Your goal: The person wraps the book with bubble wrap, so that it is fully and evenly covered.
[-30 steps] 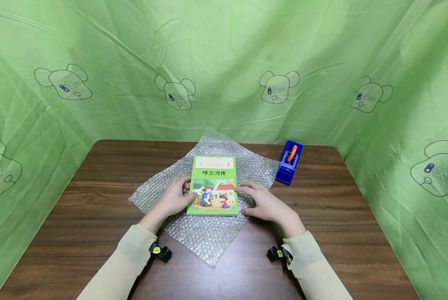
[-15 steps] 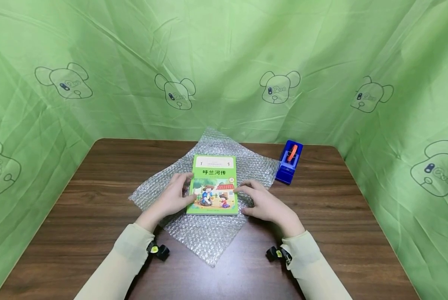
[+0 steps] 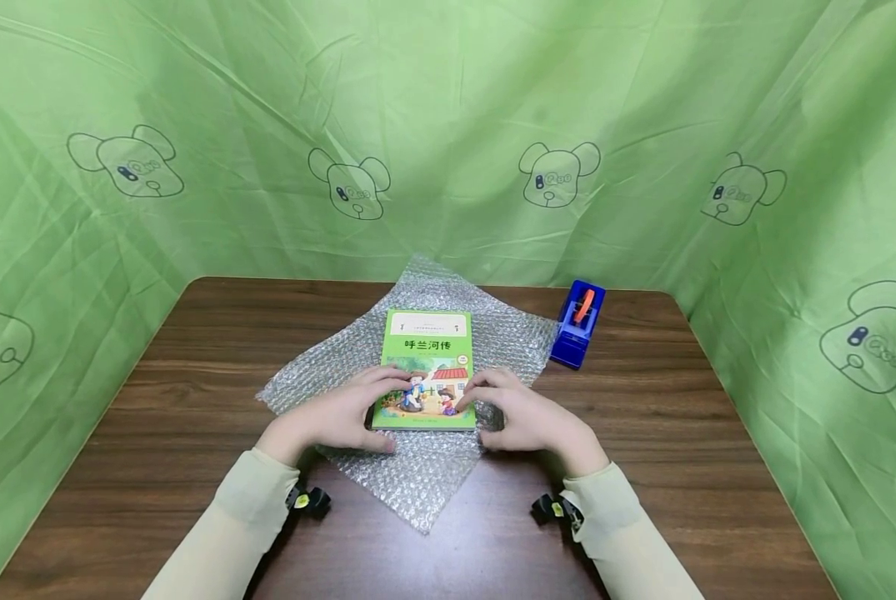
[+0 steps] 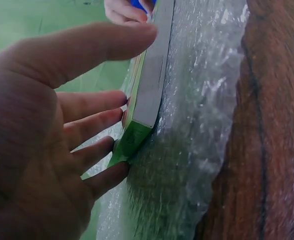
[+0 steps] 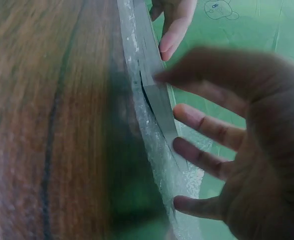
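Note:
A green paperback book with a cartoon cover lies flat on a diamond-turned sheet of bubble wrap. My left hand is at its lower left corner, fingers stretched over the cover and spine edge, thumb apart near the bottom edge. In the left wrist view, fingertips meet the book's green spine. From the right, my right hand reaches its index finger over the cover's right edge, thumb low beside the corner. In the right wrist view its fingers are spread along the page edges.
A blue tape dispenser with an orange roll stands at the back right, beside the wrap's right corner. The brown wooden table is enclosed by a green curtain with printed bear heads.
My left hand has slid down and toward me, from the book's left side to its lower corner. The right index finger has moved onto the cover. Book and wrap stay about where they were.

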Available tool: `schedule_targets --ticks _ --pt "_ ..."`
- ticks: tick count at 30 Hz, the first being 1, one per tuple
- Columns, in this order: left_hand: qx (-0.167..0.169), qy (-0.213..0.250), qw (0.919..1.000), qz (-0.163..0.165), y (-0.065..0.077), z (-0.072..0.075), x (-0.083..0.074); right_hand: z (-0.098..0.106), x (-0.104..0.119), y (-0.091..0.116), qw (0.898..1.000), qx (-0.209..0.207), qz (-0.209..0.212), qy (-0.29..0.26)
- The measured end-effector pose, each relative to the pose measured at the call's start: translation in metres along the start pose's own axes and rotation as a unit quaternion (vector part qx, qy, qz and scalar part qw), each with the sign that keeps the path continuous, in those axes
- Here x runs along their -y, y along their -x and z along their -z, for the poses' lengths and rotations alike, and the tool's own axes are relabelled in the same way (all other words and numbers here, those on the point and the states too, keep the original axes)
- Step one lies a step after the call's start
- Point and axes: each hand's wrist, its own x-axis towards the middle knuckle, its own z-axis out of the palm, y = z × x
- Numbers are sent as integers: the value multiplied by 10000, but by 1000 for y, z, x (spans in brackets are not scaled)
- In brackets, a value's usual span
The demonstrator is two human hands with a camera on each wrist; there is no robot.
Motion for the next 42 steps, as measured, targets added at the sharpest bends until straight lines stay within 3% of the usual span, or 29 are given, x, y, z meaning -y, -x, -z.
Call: schedule_targets --ticks 4,8,16,26,28,34,37,42 --pt "193 171 9997 -32 2 1 0 0 4 2 9992 341 -188 -127" --pt "274 226 9993 -81 3 1 2 -1 6 2 9991 391 -176 -41" --pt "364 380 9986 -105 5 2 7 -5 6 -2 9997 94 65 211" --pt "15 591 9966 -579 5 6 15 -3 5 -3 9979 -202 605 131" --pt "-4 731 9960 -513 5 7 16 -2 4 -3 9980 -210 587 89" --pt "-232 1220 9922 92 7 11 16 -1 5 -3 9991 -168 383 88" --pt "-321 1070 9937 113 8 11 16 -1 6 -3 9995 -148 288 69" --pt "-422 351 9984 -98 4 9 15 0 8 -4 9997 -160 167 17"
